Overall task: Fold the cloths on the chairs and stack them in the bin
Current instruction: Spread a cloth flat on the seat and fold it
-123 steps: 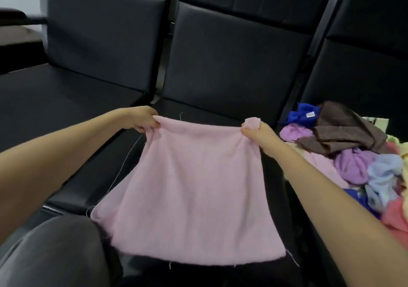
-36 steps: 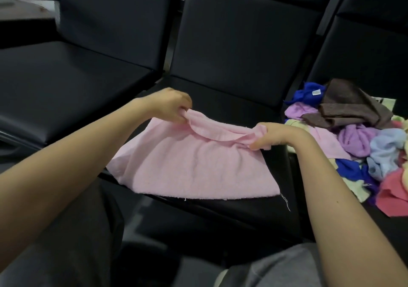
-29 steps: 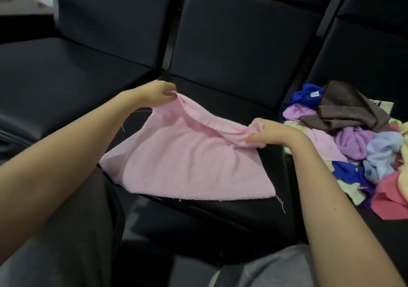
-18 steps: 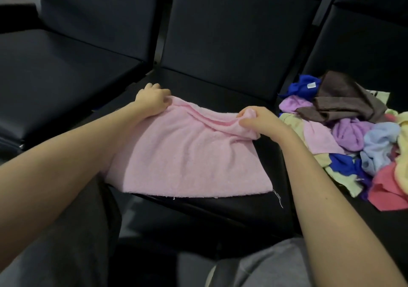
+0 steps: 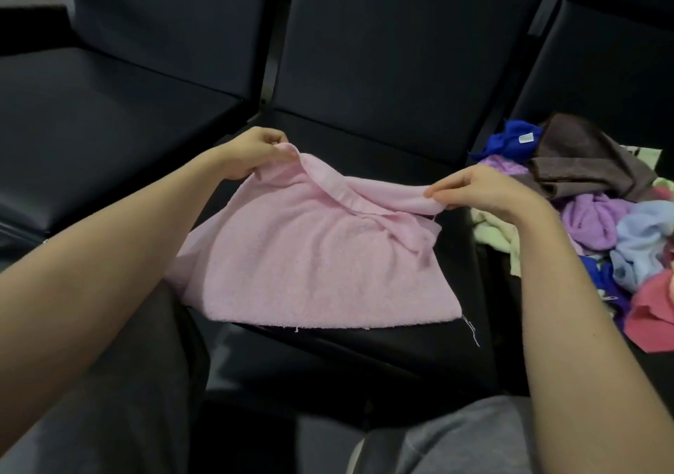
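Head view: the left hand [image 5: 251,154] pinches the far left corner of the pink cloth [image 5: 317,265], fingers curled around a small bunch of fabric and lifted a little above the seat. The right hand [image 5: 485,191] pinches the far right corner between thumb and fingertips, also raised. Between the two hands the far edge of the cloth sags and rolls over toward the person, forming a soft double lip, and a small flap hangs down under the right hand.

The rest of the cloth lies spread on the seat of the middle black chair [image 5: 383,145]. Its near hem runs roughly along the seat's front edge, and its left side droops past the seat toward the person's grey-trousered knee [image 5: 127,400]. A loose white thread [image 5: 472,331] trails from the near right corner.

On the right chair [image 5: 601,72] sits an unfolded pile of cloths [image 5: 601,218], crumpled and overlapping. A brown cloth [image 5: 583,160] lies on top at the back, with a royal blue cloth [image 5: 510,139] bearing a white label just beside it. Below these are a lilac cloth [image 5: 594,218], a light blue cloth [image 5: 645,240], a pale yellow cloth [image 5: 496,232] nearest the right wrist, and a coral cloth [image 5: 656,309] at the front.

The left chair [image 5: 109,108] is of the same black padding.
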The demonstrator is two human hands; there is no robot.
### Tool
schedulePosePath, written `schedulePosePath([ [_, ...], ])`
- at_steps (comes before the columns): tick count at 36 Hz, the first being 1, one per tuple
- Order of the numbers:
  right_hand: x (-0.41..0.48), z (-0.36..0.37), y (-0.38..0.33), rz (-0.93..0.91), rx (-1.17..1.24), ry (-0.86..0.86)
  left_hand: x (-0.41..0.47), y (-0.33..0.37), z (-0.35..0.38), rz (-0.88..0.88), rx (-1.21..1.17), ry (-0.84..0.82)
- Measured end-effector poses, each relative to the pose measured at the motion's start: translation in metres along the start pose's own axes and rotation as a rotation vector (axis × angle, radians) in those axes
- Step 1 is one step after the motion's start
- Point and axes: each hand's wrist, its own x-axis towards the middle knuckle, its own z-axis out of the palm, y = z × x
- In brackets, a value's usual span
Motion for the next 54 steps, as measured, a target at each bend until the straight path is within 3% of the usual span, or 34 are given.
schedulePosePath([
  [3, -0.002, -0.002, 0.0, 0.006, -0.012, -0.048, -0.001, 0.002, -0.008, -0.04, -0.133, 0.049],
  [14, 0.006, 0.027, -0.014, -0.077, -0.348, -0.033, -0.008, -0.029, -0.011, -0.072, -0.067, 0.034],
  [20, 0.006, 0.039, -0.021, 0.076, -0.582, -0.322, -0.008, -0.025, -0.009, -0.062, -0.016, 0.039],
  [26, 0.007, 0.06, -0.023, 0.2, -0.666, -0.432, -0.009, -0.017, -0.006, -0.049, 0.23, 0.057],
  [34, 0.005, 0.054, -0.027, 0.138, -0.616, -0.244, -0.01, -0.007, -0.003, -0.11, 0.394, 0.102],
  [43, 0.006, 0.027, -0.015, 0.032, -0.291, 0.28, -0.012, -0.002, -0.009, 0.02, 0.229, 0.226],
  [50, 0.001, 0.019, -0.01, 0.005, -0.042, 0.383, -0.015, 0.0, -0.012, 0.109, -0.126, 0.328],
  [54, -0.002, 0.016, -0.011, -0.067, -0.026, 0.405, -0.014, -0.002, -0.015, 0.132, -0.072, 0.326],
])
